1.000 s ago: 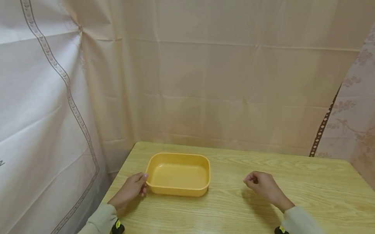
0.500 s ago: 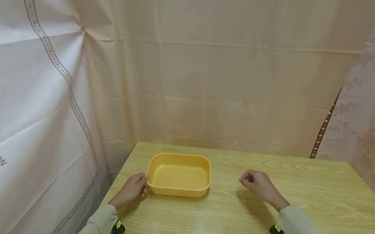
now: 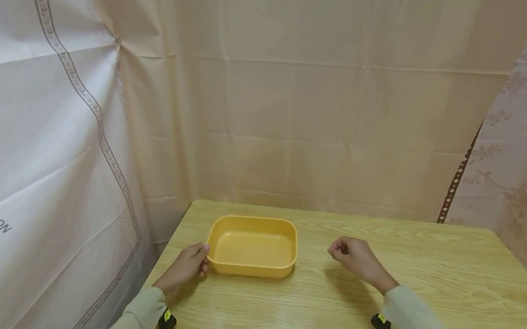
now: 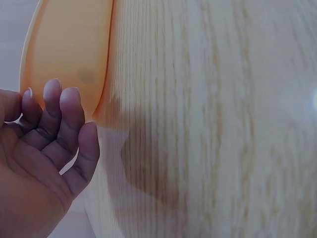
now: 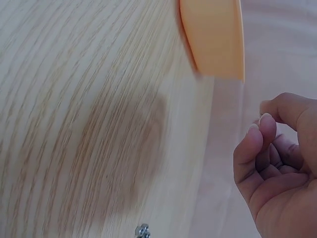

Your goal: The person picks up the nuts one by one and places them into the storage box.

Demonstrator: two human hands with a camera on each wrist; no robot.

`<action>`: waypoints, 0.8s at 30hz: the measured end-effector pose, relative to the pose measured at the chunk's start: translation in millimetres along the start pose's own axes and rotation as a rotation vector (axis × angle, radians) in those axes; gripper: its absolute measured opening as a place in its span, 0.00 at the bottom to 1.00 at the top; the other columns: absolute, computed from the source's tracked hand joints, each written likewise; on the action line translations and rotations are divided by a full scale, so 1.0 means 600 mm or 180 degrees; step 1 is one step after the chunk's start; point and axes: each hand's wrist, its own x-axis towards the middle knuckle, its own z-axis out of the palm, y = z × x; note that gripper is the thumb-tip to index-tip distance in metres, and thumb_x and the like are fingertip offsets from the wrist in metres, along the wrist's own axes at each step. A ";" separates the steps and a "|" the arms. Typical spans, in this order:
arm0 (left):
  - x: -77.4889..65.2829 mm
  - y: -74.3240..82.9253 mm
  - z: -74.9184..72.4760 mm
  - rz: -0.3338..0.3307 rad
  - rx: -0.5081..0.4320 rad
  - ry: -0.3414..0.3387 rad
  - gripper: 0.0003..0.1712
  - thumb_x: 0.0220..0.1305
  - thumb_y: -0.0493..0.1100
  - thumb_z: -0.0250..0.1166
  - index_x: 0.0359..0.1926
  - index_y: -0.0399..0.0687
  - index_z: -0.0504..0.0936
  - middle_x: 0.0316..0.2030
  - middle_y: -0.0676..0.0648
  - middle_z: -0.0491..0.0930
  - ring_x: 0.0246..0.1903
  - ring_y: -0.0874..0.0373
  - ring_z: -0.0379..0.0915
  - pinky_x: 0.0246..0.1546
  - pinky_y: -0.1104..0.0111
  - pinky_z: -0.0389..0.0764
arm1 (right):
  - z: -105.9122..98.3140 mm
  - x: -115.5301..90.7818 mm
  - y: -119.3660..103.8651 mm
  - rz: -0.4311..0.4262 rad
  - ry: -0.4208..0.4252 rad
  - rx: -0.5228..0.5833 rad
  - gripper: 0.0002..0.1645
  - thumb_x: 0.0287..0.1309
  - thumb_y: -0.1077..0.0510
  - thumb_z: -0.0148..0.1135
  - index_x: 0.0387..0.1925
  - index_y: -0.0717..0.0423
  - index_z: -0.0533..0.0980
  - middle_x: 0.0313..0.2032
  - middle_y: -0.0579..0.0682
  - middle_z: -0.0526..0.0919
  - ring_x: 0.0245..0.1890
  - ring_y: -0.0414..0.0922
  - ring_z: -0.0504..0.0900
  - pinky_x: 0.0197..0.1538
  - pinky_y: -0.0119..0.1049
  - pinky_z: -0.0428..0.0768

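Note:
In the head view, a yellow rectangular plastic container (image 3: 253,248) with rounded corners stands on the table, and nothing shows inside it. My left hand (image 3: 184,267) holds its near left corner, thumb on the rim. From the left wrist, the container's end (image 4: 69,54) appears beyond the curled fingers of that left hand (image 4: 49,144). My right hand (image 3: 358,258) hovers over the table to the right of the container, apart from it. Its fingers are curled, the thumb close to the fingertips (image 5: 266,121), and no held thing can be made out.
The wood-grain table (image 3: 455,292) extends to the right and toward me. A beige cloth (image 3: 326,139) hangs behind it, and a printed white cloth (image 3: 47,160) hangs at the left. A small shiny metal thing (image 5: 142,231) of unclear kind shows at the right wrist view's bottom edge.
My right hand has moved left over the table, closer to the container. The left hand keeps its hold, and the container stays in place.

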 end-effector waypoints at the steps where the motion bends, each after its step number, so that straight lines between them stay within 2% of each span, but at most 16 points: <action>1: 0.000 0.000 0.000 0.0001 -0.0010 -0.0004 0.20 0.85 0.47 0.45 0.37 0.39 0.72 0.28 0.43 0.75 0.25 0.56 0.72 0.27 0.68 0.79 | 0.001 0.001 -0.001 -0.0012 0.0000 -0.0010 0.06 0.74 0.59 0.60 0.40 0.58 0.80 0.30 0.54 0.81 0.23 0.41 0.73 0.26 0.33 0.76; 12: 0.000 0.000 0.002 0.0000 0.0077 0.0063 0.21 0.85 0.49 0.47 0.36 0.39 0.72 0.27 0.45 0.75 0.25 0.56 0.72 0.27 0.68 0.78 | 0.011 0.012 -0.014 -0.0126 0.0003 -0.0011 0.06 0.73 0.60 0.61 0.40 0.59 0.81 0.31 0.53 0.82 0.25 0.40 0.73 0.26 0.31 0.75; 20: -0.001 0.000 0.002 0.0063 0.0107 0.0063 0.21 0.85 0.49 0.46 0.37 0.39 0.73 0.27 0.45 0.75 0.25 0.56 0.72 0.27 0.68 0.78 | 0.026 0.021 -0.017 -0.0171 0.0000 0.0020 0.08 0.73 0.61 0.62 0.42 0.63 0.81 0.31 0.54 0.82 0.24 0.41 0.75 0.26 0.32 0.77; 24: -0.001 -0.001 0.002 0.0079 0.0086 0.0048 0.20 0.85 0.48 0.46 0.37 0.39 0.73 0.27 0.45 0.75 0.25 0.56 0.72 0.27 0.68 0.78 | 0.032 0.026 -0.024 -0.0184 -0.0008 0.0014 0.06 0.72 0.61 0.62 0.41 0.61 0.81 0.31 0.50 0.82 0.26 0.41 0.74 0.27 0.32 0.77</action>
